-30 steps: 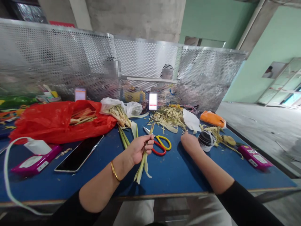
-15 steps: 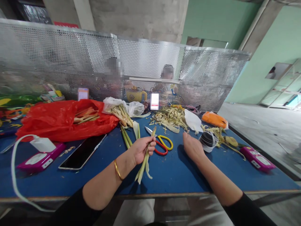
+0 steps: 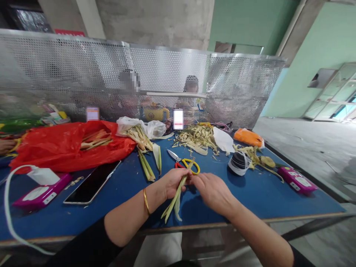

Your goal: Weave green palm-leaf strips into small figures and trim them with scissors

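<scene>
Stalks (image 3: 174, 203) are clamped in left hand (image 3: 170, 182), right hand (image 3: 213, 191) fingers bunched (grip can't be told), scraps (image 3: 198, 137) piled far, loose stalks (image 3: 146, 166) untouched.

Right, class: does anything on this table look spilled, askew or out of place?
Mostly the plant scraps: they lie in a loose heap beyond the scissors, with stray bits scattered on the blue table, which looks untidy rather than wrong. Nothing looks clearly damaged.
</scene>
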Demonstrator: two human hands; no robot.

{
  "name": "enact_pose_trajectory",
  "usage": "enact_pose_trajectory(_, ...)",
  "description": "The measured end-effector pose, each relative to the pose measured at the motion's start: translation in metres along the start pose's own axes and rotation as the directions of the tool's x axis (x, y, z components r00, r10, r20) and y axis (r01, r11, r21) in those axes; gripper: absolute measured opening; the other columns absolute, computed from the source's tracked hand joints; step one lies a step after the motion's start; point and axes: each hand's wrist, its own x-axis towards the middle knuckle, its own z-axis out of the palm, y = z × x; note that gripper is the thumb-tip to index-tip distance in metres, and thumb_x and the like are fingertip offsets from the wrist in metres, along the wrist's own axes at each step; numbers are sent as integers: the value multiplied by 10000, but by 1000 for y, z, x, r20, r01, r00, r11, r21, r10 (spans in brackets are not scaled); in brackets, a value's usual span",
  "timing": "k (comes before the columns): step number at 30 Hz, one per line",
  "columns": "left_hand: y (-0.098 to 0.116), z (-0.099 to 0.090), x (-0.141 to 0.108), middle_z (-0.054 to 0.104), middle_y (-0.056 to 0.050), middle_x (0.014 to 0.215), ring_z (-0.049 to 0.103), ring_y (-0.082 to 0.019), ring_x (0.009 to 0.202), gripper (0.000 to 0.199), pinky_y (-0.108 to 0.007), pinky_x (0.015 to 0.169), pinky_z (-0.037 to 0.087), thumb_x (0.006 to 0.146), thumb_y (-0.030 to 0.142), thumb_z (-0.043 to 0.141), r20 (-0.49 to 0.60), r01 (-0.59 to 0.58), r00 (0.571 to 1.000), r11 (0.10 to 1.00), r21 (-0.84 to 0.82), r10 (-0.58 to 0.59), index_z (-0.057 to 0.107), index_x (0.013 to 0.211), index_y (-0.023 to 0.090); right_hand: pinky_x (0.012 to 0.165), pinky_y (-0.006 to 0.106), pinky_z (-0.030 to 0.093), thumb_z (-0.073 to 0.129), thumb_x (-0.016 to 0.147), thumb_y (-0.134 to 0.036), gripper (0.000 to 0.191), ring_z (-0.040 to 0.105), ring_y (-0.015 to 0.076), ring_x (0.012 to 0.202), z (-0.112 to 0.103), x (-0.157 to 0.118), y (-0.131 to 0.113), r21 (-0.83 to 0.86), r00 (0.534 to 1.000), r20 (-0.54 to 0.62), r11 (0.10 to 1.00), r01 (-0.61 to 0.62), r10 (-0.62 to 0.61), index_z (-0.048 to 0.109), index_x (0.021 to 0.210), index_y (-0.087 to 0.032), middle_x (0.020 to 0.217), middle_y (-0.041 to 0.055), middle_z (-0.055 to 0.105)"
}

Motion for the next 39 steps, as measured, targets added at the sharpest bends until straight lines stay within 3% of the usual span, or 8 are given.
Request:
enact_pose_trajectory(5,-1,2,1,690,-100,806,677,-140,649,195,-124,307,226,852,171,502,-16,22,1000,996,-85,-24,520,662,128,916,416,302,430,883,-90,256,535,294,1024,-22,15,59,-386,884,195,862,-330,426,676,956,-84,1034,207,636)
enact_pose_trajectory(9,-2,0,-1,689,-101,799,670,-134,613,194,-122,306,230,852,186,525,27,26,999,996,-91,-24,521,667,128,909,477,288,562,789,-77,166,611,308,903,-16,26,91,-435,791,299,814,-385,534,727,768,-81,834,216,699)
enact_pose_trajectory(13,-2,-4,0,679,-86,753,660,-126,577,182,-126,313,225,856,198,527,38,25,999,997,-77,-22,529,688,127,865,492,309,584,791,-134,151,647,280,816,0,33,97,-444,744,353,801,-401,568,735,789,-148,745,148,722)
enact_pose_trajectory(23,-1,-8,-1,668,-66,751,658,-113,566,141,-136,321,214,836,182,537,61,27,998,996,-83,-22,540,707,125,768,380,343,430,865,-57,255,639,284,911,3,25,97,-405,826,325,857,-317,460,684,851,-76,876,207,704)
enact_pose_trajectory(27,-1,-9,-1,673,-70,760,659,-115,569,149,-135,323,216,838,196,546,65,30,998,995,-96,-24,529,705,130,685,334,359,368,897,-60,273,660,246,788,11,16,89,-355,852,319,886,-299,416,612,1019,-79,856,177,695)
enact_pose_trajectory(32,-1,-10,1,664,-53,734,650,-104,553,154,-135,316,222,855,183,505,63,27,998,997,-77,-22,522,709,136,580,272,327,410,884,-71,199,636,186,713,18,0,65,-247,882,320,930,-274,345,573,980,-133,824,89,677)
enact_pose_trajectory(36,0,-7,-3,639,-44,710,624,-91,522,185,-132,313,230,877,190,469,62,22,998,997,-70,-17,512,704,138,651,251,345,423,915,-130,156,610,158,786,15,-8,43,-142,919,319,971,-195,231,567,941,-185,843,34,654)
enact_pose_trajectory(39,0,-6,-6,615,-37,685,596,-80,497,198,-131,313,226,881,183,451,76,17,997,997,-75,-11,496,694,141,731,277,355,403,946,-198,183,597,187,859,9,-5,43,-153,914,273,951,-267,301,584,937,-180,895,64,632)
